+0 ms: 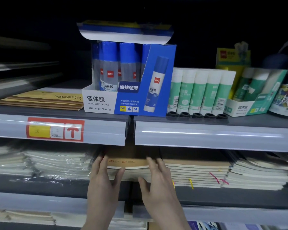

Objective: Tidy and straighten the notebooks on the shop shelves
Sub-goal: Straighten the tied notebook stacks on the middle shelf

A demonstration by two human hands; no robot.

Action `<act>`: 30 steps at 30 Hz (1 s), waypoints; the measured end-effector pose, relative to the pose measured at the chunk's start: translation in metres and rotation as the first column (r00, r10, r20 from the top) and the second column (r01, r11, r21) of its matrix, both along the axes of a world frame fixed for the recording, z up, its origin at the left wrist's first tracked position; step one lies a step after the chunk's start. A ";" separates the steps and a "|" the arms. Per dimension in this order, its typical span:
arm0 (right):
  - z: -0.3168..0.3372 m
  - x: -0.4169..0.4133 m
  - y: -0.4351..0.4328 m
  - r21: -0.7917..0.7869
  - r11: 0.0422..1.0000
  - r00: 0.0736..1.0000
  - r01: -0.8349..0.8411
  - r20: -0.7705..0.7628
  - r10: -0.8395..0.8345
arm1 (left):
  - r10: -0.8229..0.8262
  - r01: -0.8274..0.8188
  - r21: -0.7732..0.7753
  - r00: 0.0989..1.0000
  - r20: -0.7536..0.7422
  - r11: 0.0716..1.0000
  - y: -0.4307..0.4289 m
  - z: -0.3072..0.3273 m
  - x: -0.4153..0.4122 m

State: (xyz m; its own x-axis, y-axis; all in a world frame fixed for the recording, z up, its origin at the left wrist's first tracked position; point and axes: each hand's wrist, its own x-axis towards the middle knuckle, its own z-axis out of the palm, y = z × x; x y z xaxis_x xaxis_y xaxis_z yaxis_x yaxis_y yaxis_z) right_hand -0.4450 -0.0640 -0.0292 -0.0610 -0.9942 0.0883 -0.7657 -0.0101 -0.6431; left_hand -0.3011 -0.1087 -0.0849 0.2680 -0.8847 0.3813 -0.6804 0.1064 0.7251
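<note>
The brown notebook stack [133,162] lies between the hands. The left hand [104,173] pinches its left edge and the right hand [156,178] clasps its right, fingers on top and thumbs at the front.

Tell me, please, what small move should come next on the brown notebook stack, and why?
Probably press the top B5 notebook down and square it: its front edge bows above the stack, and the left hand and right hand hold either side.

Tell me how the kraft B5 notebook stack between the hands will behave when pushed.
Probably floppy: the top cover of the notebook stack bows at its front edge. Likely to fan apart, since many thin books lie loose. Fairly heavy as a whole pile, I'd guess.
</note>
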 end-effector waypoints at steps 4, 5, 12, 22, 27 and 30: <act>-0.003 0.000 -0.003 -0.014 1.000 0.996 0.012 -0.087 -0.013 | -0.003 0.003 0.005 1.000 -0.002 1.000 0.000 0.001 -0.002; -0.004 0.000 -0.003 -0.018 1.000 0.994 0.014 -0.104 -0.016 | -0.003 0.003 0.008 1.000 -0.003 1.000 0.000 0.002 -0.002; -0.011 0.002 -0.007 -0.090 0.994 0.988 0.062 -0.135 -0.074 | -0.005 0.005 0.031 1.000 0.008 1.000 0.000 0.002 -0.002; -0.017 0.007 -0.008 -0.160 0.976 0.982 0.150 -0.093 -0.166 | -0.029 0.028 0.012 0.999 0.036 1.000 0.001 0.001 0.001; -0.020 0.009 -0.005 -0.185 0.968 0.980 0.171 -0.068 -0.187 | -0.029 0.028 0.024 0.999 0.030 0.999 0.004 0.002 0.000; -0.024 0.011 -0.007 -0.219 0.958 0.978 0.188 -0.052 -0.203 | -0.038 0.038 0.004 0.999 0.037 0.999 0.003 0.003 0.001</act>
State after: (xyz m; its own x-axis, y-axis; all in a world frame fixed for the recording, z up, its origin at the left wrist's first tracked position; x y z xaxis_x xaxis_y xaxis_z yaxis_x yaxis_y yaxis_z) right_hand -0.4343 -0.0706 -0.0531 -0.2379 -0.9217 0.3065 -0.8112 0.0150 -0.5845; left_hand -0.3006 -0.1055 -0.0821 0.2199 -0.8953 0.3875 -0.7022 0.1305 0.6999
